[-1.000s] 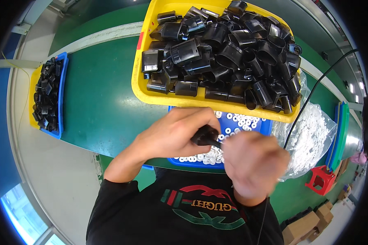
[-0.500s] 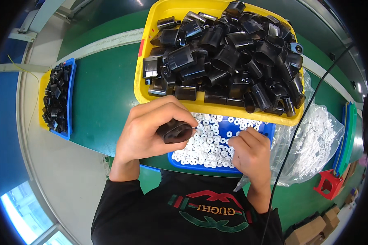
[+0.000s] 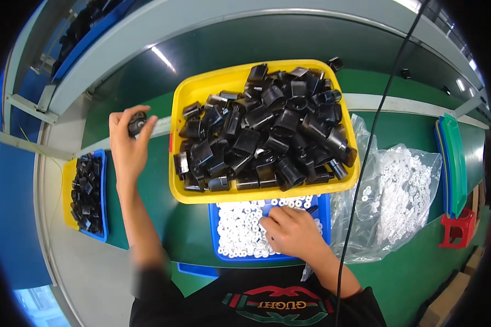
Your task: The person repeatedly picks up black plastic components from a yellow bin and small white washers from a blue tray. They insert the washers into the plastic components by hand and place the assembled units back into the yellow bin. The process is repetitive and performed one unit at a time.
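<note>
My left hand (image 3: 130, 144) is raised at the far left, its fingers closed round a black plastic housing (image 3: 138, 123). Low over a blue tray (image 3: 215, 240) full of white ring washers (image 3: 243, 231) is my right hand (image 3: 293, 233). Its fingers are curled down among the washers, and I cannot make out what is between them. A thin black piece (image 3: 312, 209) shows just beyond its knuckles. Behind the blue tray, a yellow bin (image 3: 175, 128) stands heaped with black plastic housings (image 3: 278, 122) like the one in my left hand.
At the left, a second bin (image 3: 103, 201) holds more black parts. A clear plastic bag of white washers (image 3: 401, 191) lies right of the tray. Green trays (image 3: 454, 163) and a red stool (image 3: 458, 229) are farther right. A black cable (image 3: 372, 141) hangs across the view.
My left hand has moved away to the far left with the black housing, the arm now stretched out. My right hand stays over the washers, and the whole view has shifted.
</note>
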Tool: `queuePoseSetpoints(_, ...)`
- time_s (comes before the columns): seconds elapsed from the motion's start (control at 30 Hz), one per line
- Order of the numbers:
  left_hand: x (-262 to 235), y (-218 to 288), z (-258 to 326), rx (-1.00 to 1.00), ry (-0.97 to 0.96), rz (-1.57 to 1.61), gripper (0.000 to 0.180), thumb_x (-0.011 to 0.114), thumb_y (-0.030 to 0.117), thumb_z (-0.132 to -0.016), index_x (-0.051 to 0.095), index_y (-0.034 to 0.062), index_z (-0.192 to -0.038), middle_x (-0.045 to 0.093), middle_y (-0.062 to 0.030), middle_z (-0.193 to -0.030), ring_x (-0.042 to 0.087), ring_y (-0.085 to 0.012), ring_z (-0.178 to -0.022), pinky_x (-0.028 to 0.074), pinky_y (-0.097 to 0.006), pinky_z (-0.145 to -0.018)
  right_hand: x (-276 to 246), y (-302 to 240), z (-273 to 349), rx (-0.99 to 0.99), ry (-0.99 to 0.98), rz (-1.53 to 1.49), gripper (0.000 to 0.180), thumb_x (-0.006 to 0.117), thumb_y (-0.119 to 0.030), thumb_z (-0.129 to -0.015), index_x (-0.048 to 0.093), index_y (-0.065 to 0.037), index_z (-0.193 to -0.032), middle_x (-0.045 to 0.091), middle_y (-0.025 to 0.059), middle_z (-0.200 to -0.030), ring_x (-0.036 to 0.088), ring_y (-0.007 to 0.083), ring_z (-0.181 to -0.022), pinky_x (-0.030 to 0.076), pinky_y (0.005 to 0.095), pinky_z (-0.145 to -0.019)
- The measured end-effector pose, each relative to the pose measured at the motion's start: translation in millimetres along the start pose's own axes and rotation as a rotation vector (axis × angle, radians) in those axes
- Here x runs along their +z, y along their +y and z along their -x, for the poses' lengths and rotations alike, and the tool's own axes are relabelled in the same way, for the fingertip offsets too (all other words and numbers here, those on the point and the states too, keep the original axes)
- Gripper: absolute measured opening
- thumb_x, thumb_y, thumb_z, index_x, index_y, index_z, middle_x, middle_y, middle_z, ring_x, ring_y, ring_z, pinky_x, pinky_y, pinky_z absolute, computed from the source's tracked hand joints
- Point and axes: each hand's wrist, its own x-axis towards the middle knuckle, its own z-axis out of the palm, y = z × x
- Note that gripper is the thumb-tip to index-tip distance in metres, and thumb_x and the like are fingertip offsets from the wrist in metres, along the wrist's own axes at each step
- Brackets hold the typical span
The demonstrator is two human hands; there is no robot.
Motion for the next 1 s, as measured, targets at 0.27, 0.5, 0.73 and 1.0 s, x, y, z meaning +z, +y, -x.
queuePoseSetpoints(0.27,74.9,-104.1,-60.5,-0.178,0.024,0.085,0.039,0.079,0.025,-0.081,0.064,0.0060,-0.112,0.066,-0.0114,-0.079,0.067,-0.0198,-0.070,0.051,-0.034,-0.064,0.8,-1.3,0.9,0.019,0.008,0.068,0.027,0.070,-0.016,-0.072,0.064,-0.008,-0.097,0.054,0.0049,-0.081,0.063,0.0184,-0.064,0.052,0.0308,-0.055)
queuePoseSetpoints(0.5,118.1,-102.4,-89.5,0.038,-0.175,0.027,0.050,0.074,0.021,-0.080,0.061,0.0096,-0.127,0.067,-0.0200,-0.111,0.060,-0.0364,-0.109,0.048,-0.042,-0.094,4.1,-1.1,1.1,0.011,-0.016,0.098,0.014,0.070,-0.016,-0.073,0.061,-0.011,-0.082,0.051,0.0035,-0.076,0.062,0.0176,-0.062,0.052,0.0310,-0.052)
queuePoseSetpoints(0.73,136.1,-102.8,-109.6,0.163,-0.395,0.073,0.059,0.073,0.023,-0.080,0.056,0.0038,-0.133,0.062,-0.0214,-0.125,0.061,-0.0343,-0.112,0.050,-0.038,-0.092,2.8,-2.8,-4.6,0.016,0.028,0.102,0.012,0.070,-0.017,-0.076,0.062,-0.011,-0.081,0.050,0.0037,-0.075,0.063,0.0173,-0.061,0.051,0.0318,-0.049)
queuePoseSetpoints(1.0,72.4,-36.6,-90.1,0.119,-0.441,0.064,0.033,0.065,0.012,-0.083,0.067,0.0033,-0.116,0.067,-0.0156,-0.098,0.065,-0.0273,-0.082,0.053,-0.036,-0.078,5.4,-2.6,-1.8,0.073,-0.028,0.101,0.016,0.072,-0.016,-0.074,0.063,-0.011,-0.086,0.051,0.0038,-0.081,0.062,0.0182,-0.057,0.051,0.0323,-0.049)
